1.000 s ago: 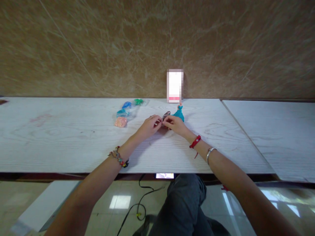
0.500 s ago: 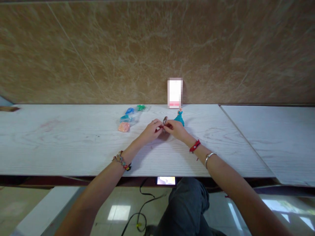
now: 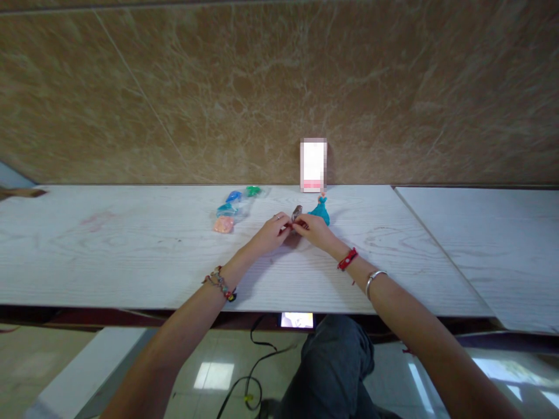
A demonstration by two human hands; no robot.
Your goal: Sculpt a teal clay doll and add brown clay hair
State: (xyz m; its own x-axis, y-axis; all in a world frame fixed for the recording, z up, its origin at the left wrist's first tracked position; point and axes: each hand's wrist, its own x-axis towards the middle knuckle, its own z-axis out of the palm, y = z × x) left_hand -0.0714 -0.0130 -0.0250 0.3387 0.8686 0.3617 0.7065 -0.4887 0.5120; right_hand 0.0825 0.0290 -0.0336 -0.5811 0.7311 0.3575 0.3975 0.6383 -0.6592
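Here's the left hand (image 3: 271, 234) and the right hand (image 3: 316, 230), fingertips almost meeting, both pinching the small brown packet (image 3: 297, 212) over the white table (image 3: 144, 256)! The teal figure (image 3: 321, 210) is just beyond the right hand's knuckles, four coloured packets (image 3: 224, 224) off to the left.

No readable lettering from where I stand.
The upright white rectangle (image 3: 313, 163) by the wall (image 3: 209, 99) is blurred into blocks, pink strip (image 3: 311, 184) included; the small lit screen (image 3: 297, 320) at the desk's (image 3: 131, 267) front edge is too small to read.
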